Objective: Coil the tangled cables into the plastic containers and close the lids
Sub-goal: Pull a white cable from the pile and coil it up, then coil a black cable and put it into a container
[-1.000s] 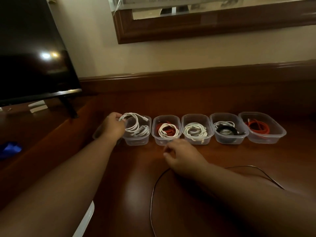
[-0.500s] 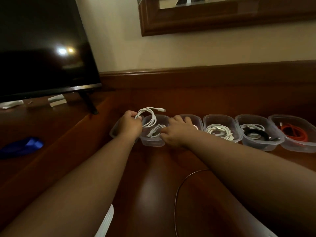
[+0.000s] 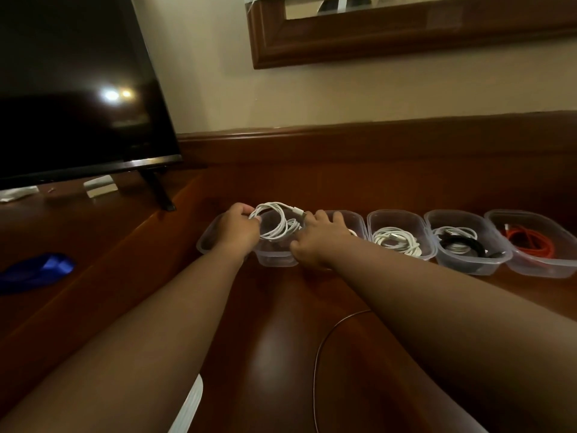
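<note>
Our left hand [image 3: 239, 231] grips the white cable [image 3: 276, 225] over its container [image 3: 274, 259], our right hand [image 3: 318, 242] pinches it, so we should press the loops flat inside.

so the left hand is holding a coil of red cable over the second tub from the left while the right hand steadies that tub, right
Not quite: the cable is white, not red. The head view shows the left hand holding a white cable coil over the second tub from the left while the right hand steadies it. The red cable lies in the far right tub.
</note>
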`<state>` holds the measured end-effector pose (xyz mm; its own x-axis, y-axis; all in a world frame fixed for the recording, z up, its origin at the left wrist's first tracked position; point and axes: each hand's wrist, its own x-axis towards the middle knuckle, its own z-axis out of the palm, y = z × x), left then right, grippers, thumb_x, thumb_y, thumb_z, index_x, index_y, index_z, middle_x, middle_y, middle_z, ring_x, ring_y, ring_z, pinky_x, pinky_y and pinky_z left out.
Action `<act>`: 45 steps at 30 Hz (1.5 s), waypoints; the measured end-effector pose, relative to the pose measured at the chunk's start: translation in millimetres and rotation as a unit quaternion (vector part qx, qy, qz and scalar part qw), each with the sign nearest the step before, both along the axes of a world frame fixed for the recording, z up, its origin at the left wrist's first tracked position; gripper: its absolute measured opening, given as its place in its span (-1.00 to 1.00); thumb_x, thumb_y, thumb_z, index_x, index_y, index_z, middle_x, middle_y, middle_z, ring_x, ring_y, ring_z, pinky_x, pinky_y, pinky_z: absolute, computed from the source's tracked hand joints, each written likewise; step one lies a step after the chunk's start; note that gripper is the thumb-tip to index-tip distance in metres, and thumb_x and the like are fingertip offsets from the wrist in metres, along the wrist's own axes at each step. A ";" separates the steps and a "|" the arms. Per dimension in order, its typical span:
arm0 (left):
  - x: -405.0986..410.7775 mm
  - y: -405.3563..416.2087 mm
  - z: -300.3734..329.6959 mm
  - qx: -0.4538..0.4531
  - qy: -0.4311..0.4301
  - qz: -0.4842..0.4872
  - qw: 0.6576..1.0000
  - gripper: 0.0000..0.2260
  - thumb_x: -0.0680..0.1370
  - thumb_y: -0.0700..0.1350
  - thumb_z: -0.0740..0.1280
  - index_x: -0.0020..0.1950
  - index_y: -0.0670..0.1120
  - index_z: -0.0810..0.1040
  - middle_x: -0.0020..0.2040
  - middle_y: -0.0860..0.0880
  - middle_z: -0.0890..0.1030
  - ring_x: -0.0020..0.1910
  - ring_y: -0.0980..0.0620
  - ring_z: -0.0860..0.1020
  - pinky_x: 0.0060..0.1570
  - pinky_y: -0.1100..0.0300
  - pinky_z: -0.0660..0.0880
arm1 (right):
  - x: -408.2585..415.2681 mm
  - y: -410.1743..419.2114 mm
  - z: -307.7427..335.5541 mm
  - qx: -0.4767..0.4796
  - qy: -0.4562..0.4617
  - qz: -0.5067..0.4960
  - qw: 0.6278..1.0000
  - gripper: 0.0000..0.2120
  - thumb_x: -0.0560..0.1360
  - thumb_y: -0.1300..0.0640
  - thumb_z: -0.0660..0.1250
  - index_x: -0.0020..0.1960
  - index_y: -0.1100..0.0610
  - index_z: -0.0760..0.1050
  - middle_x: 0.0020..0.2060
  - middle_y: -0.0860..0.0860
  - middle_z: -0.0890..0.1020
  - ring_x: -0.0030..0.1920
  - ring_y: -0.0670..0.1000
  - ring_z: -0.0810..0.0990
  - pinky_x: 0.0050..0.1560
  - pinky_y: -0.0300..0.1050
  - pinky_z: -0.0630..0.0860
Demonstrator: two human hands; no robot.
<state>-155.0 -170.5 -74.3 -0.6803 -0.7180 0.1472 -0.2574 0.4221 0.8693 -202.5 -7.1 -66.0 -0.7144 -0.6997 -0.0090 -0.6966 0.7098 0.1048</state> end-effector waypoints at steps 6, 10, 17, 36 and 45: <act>5.1 4.8 2.1 -0.034 -0.028 -0.021 0.999 -0.92 0.58 -0.11 0.34 0.06 -0.01 0.54 -0.06 0.00 0.64 -0.12 0.01 0.60 -0.20 0.14 0.52 | -2.8 23.1 8.2 -0.038 -0.006 0.034 0.999 -0.57 0.65 -0.13 0.00 0.35 0.00 0.47 0.36 0.11 0.41 0.37 0.16 0.30 0.36 0.25 0.17; 10.1 12.6 0.2 -0.138 -0.074 -0.054 0.986 -0.91 0.60 -0.10 0.33 0.09 -0.01 0.48 -0.03 -0.01 0.62 -0.08 -0.01 0.58 -0.25 0.16 0.42 | 0.0 38.3 11.0 -0.083 -0.035 0.024 0.996 -0.71 0.60 -0.08 0.14 0.21 -0.01 0.51 0.26 0.04 0.49 0.33 0.14 0.36 0.32 0.19 0.23; 7.8 16.3 -0.3 -0.207 -0.117 -0.068 0.969 -0.89 0.61 -0.11 0.31 0.11 -0.07 0.52 0.00 -0.10 0.63 -0.03 -0.09 0.59 -0.10 0.05 0.52 | 6.6 29.1 13.9 -0.208 -0.153 -0.039 0.965 -0.58 0.58 0.12 0.22 0.44 0.06 0.33 0.33 0.13 0.49 0.27 0.19 0.48 0.28 0.18 0.44; -4.7 7.7 1.0 -0.314 -0.238 -0.094 0.914 -0.79 0.55 -0.04 0.40 -0.24 -0.10 0.64 -0.12 -0.08 0.66 -0.15 -0.07 0.58 -0.16 0.06 0.53 | 21.8 1.3 2.5 -0.110 -0.082 0.013 0.991 -0.71 0.61 0.02 0.13 -0.24 0.14 0.36 0.03 0.14 0.49 0.25 0.17 0.36 0.27 0.14 0.28; 41.1 26.7 32.4 -0.279 -0.163 -0.152 0.934 -0.89 0.59 -0.01 0.33 -0.07 0.01 0.62 -0.21 0.01 0.60 -0.35 0.04 0.54 -0.40 0.21 0.37 | 29.8 35.6 17.0 -0.222 -0.138 0.011 0.965 -0.74 0.53 0.13 0.20 0.07 0.08 0.64 0.05 0.09 0.62 0.06 0.09 0.55 0.00 -0.02 0.52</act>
